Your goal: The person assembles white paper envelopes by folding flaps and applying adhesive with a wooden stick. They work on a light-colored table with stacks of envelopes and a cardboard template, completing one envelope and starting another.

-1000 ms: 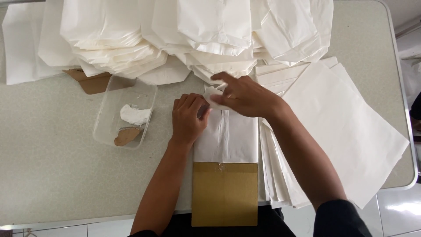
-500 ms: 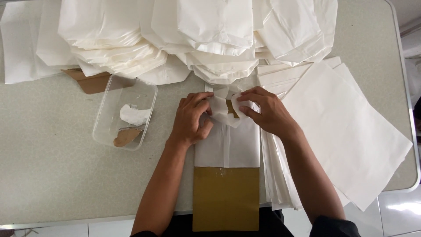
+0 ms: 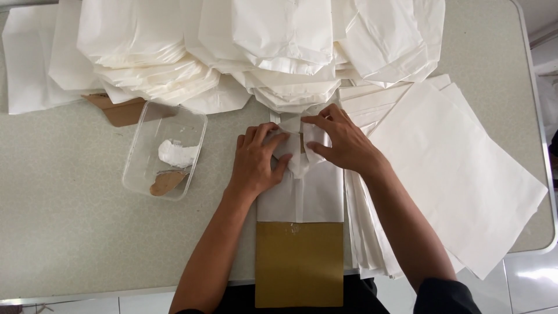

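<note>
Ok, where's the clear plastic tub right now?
The plastic tub sits on the table, just left of the left hand, below the stacked white bags.
</note>
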